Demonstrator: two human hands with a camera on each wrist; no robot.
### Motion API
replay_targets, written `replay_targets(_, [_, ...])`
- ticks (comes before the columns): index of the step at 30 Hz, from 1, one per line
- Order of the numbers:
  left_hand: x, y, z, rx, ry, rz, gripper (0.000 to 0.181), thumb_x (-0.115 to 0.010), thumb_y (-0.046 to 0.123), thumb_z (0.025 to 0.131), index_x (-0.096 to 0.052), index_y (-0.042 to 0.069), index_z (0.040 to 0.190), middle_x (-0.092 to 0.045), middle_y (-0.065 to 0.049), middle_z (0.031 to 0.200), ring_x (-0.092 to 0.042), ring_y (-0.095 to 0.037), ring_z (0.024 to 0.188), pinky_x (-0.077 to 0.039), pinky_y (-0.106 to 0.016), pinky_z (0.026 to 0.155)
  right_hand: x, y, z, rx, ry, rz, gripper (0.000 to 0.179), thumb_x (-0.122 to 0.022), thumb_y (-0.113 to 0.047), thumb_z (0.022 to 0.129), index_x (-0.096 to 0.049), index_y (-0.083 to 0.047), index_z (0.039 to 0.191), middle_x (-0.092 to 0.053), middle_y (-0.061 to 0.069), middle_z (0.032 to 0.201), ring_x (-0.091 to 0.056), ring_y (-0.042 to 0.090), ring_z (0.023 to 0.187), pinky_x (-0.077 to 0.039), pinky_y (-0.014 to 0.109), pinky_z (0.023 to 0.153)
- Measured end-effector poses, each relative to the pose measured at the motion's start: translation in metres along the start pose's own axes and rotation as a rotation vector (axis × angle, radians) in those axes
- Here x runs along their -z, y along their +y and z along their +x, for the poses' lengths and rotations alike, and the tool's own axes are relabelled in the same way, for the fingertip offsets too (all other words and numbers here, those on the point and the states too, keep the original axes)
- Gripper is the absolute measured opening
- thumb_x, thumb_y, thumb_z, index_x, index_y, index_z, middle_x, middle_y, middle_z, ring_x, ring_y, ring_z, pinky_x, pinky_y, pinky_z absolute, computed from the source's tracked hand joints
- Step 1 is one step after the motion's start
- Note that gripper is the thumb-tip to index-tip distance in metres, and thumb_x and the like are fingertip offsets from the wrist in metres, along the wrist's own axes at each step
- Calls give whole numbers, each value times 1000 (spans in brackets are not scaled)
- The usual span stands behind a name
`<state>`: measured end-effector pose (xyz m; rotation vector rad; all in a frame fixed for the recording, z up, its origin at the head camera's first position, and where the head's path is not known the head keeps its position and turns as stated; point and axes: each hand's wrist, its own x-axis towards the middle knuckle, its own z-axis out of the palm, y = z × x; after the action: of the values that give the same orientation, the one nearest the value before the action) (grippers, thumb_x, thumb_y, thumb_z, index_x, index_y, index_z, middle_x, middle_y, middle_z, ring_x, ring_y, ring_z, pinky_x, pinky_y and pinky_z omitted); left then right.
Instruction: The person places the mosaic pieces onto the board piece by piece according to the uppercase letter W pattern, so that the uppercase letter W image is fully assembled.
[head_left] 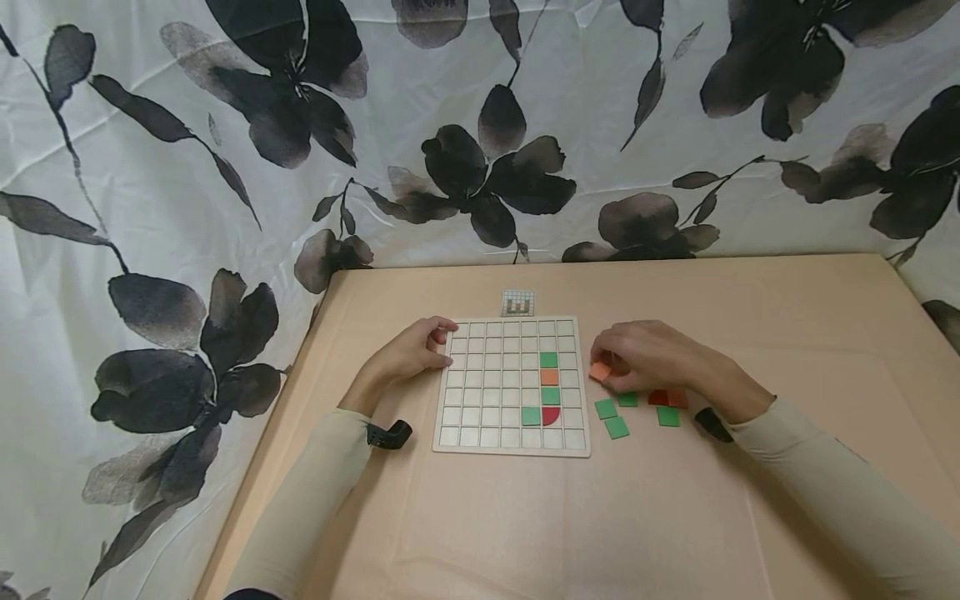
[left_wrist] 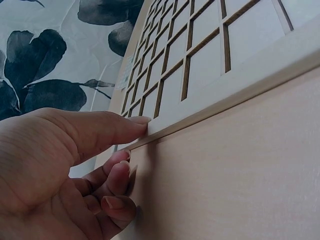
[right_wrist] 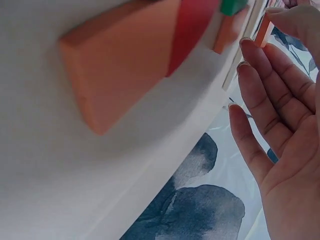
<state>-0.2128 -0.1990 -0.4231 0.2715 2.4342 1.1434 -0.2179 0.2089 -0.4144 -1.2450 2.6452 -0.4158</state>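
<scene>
Two hands flank our grid board (head_left: 512, 385): the left hand (head_left: 411, 352) touches its left edge with curled fingers, the right hand (head_left: 645, 357) pinches an orange tile (head_left: 599, 372) just right of it. No writing is readable.

A pale wooden grid board (head_left: 512, 450) with a smooth matt finish lies on the surface (head_left: 675, 517), which is covered in a matt beige cloth with a fine weave. Right of the board, flat tiles (head_left: 617, 427) look matt and smooth. Behind the board hangs a creased flower-printed cloth curtain (head_left: 187, 208).
</scene>
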Motion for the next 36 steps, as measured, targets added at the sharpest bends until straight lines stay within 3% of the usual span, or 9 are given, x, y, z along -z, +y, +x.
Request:
replay_targets(4, [-1,-1,1,-1,-1,-7,55,-74,-2,88,-52,-3,139,-47,-17,107,-43,-23,86,-38,-31,74,3,-2,1,9,7,11,25,-83,-31,80,-71,-21,100,-56,-11,77,-49,5,71,-45,26,66])
replay_targets(16, [0,0,1,2,-1,-8,56,-75,-1,88,-52,-2,139,-46,-16,106,-42,-23,86,-38,-31,74,12,-17,11,-3,0,29,26,-82,-34,81,-71,-24,102,-60,-11,85,-51,7,75,-46,27,68])
replay_targets(30, [0,-1,1,5,0,1,54,-74,-2,88,-53,-1,138,-46,-13,104,-43,-21,84,-38,-28,71,9,-31,24,137,13,40,26,-80,-34,80,-71,-21,101,-62,-9,86,-51,5,76,-45,25,69])
replay_targets(36, [-1,-1,1,-5,3,-8,55,-75,-2,88,-52,-2,138,-46,-16,105,-42,-22,84,-37,-28,71,7,-37,30,157,8,48,23,-79,-31,80,-71,-24,99,-62,-10,86,-50,5,77,-44,25,68])
